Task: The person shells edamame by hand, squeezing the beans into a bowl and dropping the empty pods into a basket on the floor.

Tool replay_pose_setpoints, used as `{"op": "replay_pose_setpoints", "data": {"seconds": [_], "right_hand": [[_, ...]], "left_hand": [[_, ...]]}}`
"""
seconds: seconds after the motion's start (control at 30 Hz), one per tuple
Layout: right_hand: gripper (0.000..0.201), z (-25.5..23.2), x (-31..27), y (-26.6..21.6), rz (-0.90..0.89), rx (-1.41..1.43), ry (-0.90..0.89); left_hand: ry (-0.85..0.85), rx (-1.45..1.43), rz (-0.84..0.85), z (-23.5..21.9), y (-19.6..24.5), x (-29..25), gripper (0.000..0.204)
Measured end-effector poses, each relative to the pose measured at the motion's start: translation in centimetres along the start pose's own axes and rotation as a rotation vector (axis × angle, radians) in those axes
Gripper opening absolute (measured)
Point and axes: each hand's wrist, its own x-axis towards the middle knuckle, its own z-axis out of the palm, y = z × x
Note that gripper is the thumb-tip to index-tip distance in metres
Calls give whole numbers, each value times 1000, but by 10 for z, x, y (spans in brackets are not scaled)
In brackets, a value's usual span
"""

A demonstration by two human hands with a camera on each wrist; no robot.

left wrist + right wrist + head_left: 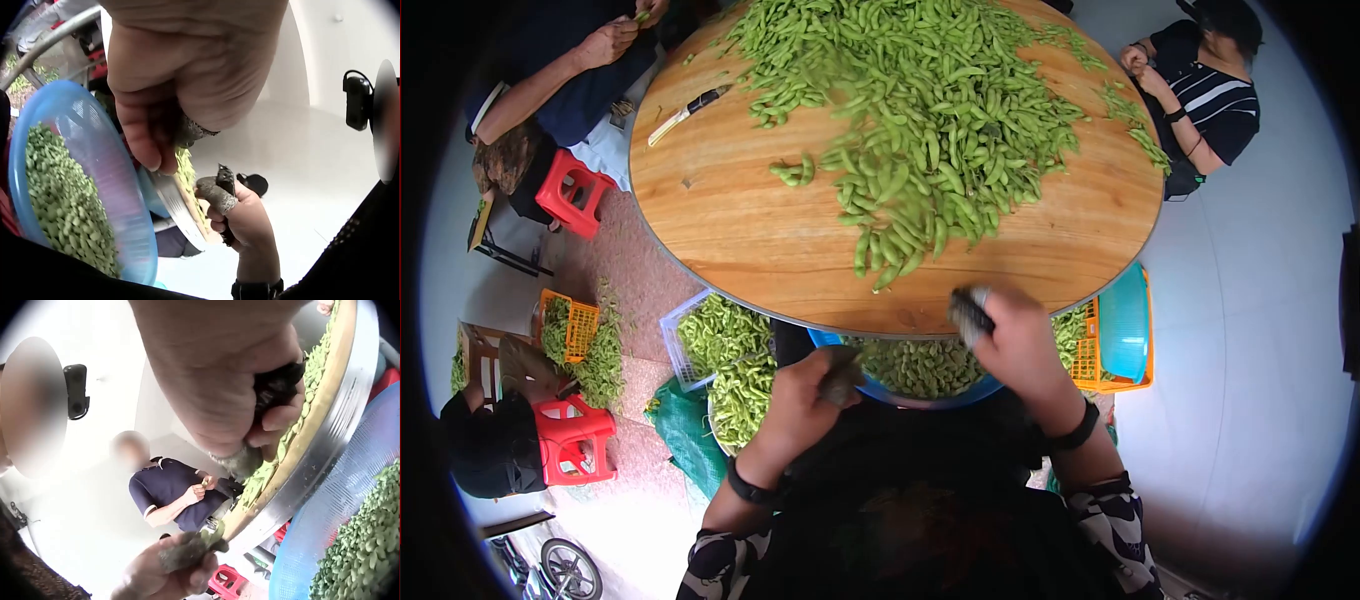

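My left hand [798, 400], a grey cover on its thumb [181, 555], pinches a green soybean pod [217, 530] between thumb and fingers. It is above the near side of a blue basin [147, 231] of shelled beans. At the near table edge, my right hand [1022, 345] also wears a grey thumb cover [217, 195]. Its fingers curl round a short black object [225, 178]; I cannot tell its kind. A big heap of green soybean pods [940, 130] covers the far and middle part of the round wooden table [730, 215], a few reaching toward me.
On the table's left lies a knife [690, 113]. Beneath it stand a white crate [690, 375] with pods, a green sack [685, 435] and an orange crate [1090, 370]. Red stools [575, 190] are at left. One person [580, 70] sits far left, another [1210, 100] at right.
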Motion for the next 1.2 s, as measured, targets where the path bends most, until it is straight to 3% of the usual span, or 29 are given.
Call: {"op": "replay_pose_setpoints", "data": {"seconds": [0.07,0.1,0.17,0.2,0.27,0.33,0.37,0.4,0.47,0.53,0.57,0.63,0.7,0.73,0.83,0.97,1.03,1.07,1.13,1.17,1.2], "right_hand": [[25,16,33,9,-39,5,221],[29,26,49,19,-46,-47,249],[32,34,66,22,-60,-87,275],[33,35,71,19,-22,-121,251],[35,37,72,17,13,-151,220],[34,36,64,22,-9,56,332],[33,38,58,26,110,212,280],[33,34,53,23,108,211,277],[31,19,38,11,282,631,142],[30,3,13,-5,359,910,5],[32,2,3,-5,376,914,-17],[34,2,-11,1,398,917,-32],[41,1,-24,7,122,610,42],[41,1,-27,7,130,614,43],[48,-6,-31,0,102,574,-138],[50,0,-30,4,32,544,-173],[50,1,-29,4,63,476,-193],[50,4,-29,2,66,478,-191],[51,8,-28,-3,113,549,-131],[51,7,-26,-2,117,549,-130],[49,3,-23,-2,288,870,-258]], "left_hand": [[114,127,-102,-22,-9,-18,35],[123,132,-105,-34,-20,-28,35],[186,672,-35,-52,-42,-45,26],[193,678,-41,-56,-41,-47,26],[363,1085,206,-59,-39,-53,30],[406,1044,270,-47,-26,-36,32],[349,832,243,-35,-16,-26,32],[291,621,219,-21,-5,-13,33],[255,536,366,12,17,15,27],[109,470,338,44,35,47,25],[101,466,341,51,26,55,25],[-28,91,366,62,2,71,21],[-43,-52,324,64,0,71,21],[-46,-196,280,63,1,70,21],[-103,-129,273,59,8,65,16],[-45,-9,279,58,7,61,19],[98,439,529,57,15,60,18],[95,440,528,57,18,58,18],[151,776,666,60,22,53,17],[146,775,666,60,20,54,17],[129,634,649,59,18,56,15]]}}
